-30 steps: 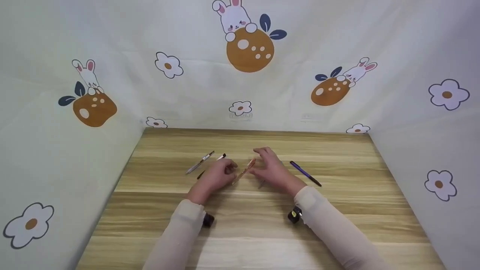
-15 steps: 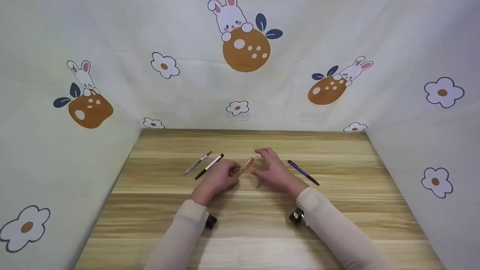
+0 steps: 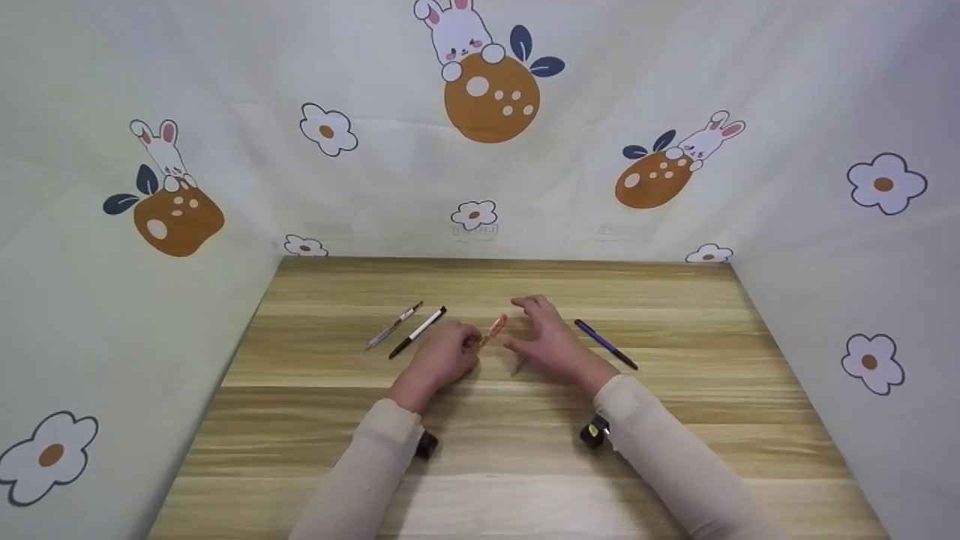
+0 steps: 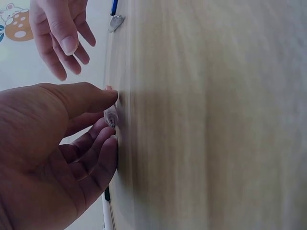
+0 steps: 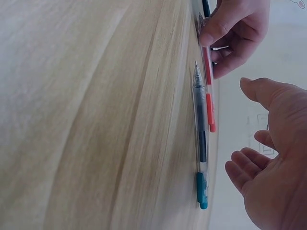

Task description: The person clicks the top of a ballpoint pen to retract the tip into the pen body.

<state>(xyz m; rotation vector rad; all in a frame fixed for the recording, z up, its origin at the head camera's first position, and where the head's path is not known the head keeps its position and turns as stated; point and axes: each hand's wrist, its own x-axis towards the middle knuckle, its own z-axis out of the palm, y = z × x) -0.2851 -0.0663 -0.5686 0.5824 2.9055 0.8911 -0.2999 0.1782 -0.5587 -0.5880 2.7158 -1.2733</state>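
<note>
My left hand (image 3: 448, 352) pinches a clear pen with a red clip and end (image 3: 497, 328) near its writing tip, between thumb and fingers. The left wrist view shows the pen's tip (image 4: 111, 117) close above the wood. My right hand (image 3: 551, 341) is open, fingers spread, and holds nothing. Beside it lies a clear pen with a teal clip (image 5: 200, 139), mostly hidden under that hand in the head view, with its tip (image 3: 519, 365) showing. In the right wrist view the two pens lie nearly parallel.
A white pen with black ends (image 3: 418, 332) and a clear pen with a white band (image 3: 394, 325) lie left of my left hand. A purple pen with a black end (image 3: 607, 345) lies right of my right hand. Patterned fabric walls (image 3: 375, 180) enclose the wooden table (image 3: 510, 450).
My left hand has moved slightly right and closed its fingers on the red pen's lower end, uncovering the white pen. The right hand has hardly moved.
</note>
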